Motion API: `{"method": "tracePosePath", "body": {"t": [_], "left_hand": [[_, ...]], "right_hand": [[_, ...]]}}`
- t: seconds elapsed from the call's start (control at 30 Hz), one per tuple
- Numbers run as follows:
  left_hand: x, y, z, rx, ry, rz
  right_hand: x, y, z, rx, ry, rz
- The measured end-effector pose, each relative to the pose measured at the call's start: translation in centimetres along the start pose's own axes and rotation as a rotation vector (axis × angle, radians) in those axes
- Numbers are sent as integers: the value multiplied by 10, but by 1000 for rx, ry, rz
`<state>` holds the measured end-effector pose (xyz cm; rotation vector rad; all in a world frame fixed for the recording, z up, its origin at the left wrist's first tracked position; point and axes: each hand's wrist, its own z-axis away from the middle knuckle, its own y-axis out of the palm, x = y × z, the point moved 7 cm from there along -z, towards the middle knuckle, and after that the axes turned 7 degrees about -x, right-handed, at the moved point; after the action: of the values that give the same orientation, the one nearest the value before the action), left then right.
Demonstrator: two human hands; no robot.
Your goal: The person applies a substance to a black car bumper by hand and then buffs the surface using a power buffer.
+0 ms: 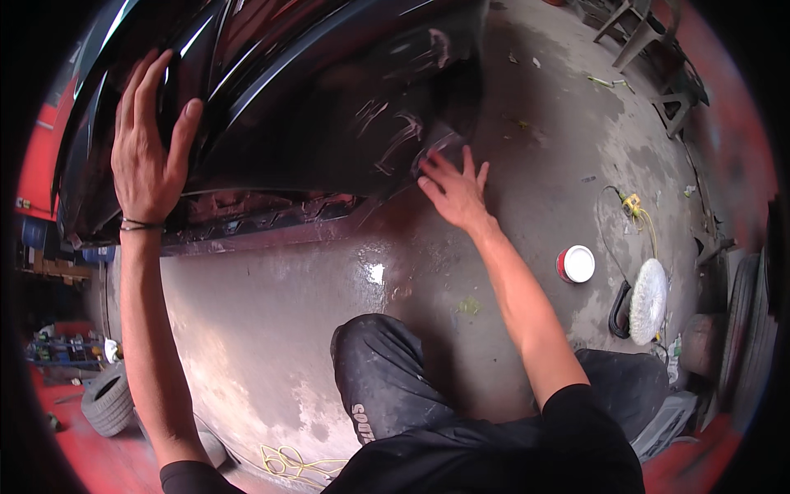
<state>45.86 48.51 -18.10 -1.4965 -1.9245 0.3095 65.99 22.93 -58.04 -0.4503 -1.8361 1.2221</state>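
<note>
A glossy black car body panel (304,132) fills the upper left, with pale streaks of a creamy substance smeared across its right part. My left hand (150,156) lies against the panel's left side, fingers pointing up and thumb apart, holding nothing. Near the panel's lower right corner, my right hand (457,191) reaches out with fingers spread and blurred at the tips. A greyish smear (440,148) shows by those fingertips; whether a thin cloth is there I cannot make out.
On the concrete floor (527,329) to the right stand a white-lidded red tub (579,264) and a polisher with a fluffy white pad (649,300). A yellow cable connector (632,206) lies beyond. Plastic chairs (642,29) are far right; a tire (109,401) lies at left.
</note>
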Motion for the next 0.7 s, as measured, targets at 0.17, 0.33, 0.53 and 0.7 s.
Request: {"method": "tracePosePath", "body": {"t": [0.17, 0.33, 0.53, 0.7], "left_hand": [[-6, 2, -9, 31, -23, 25], [-1, -1, -4, 66, -73, 6], [-7, -1, -9, 58, -41, 9], [-9, 2, -8, 62, -57, 33]], "right_hand": [[-26, 15, 11, -37, 66, -161], [13, 30, 36, -47, -92, -109], [-13, 12, 5, -154, 19, -141], [-15, 9, -13, -209, 19, 43]]}}
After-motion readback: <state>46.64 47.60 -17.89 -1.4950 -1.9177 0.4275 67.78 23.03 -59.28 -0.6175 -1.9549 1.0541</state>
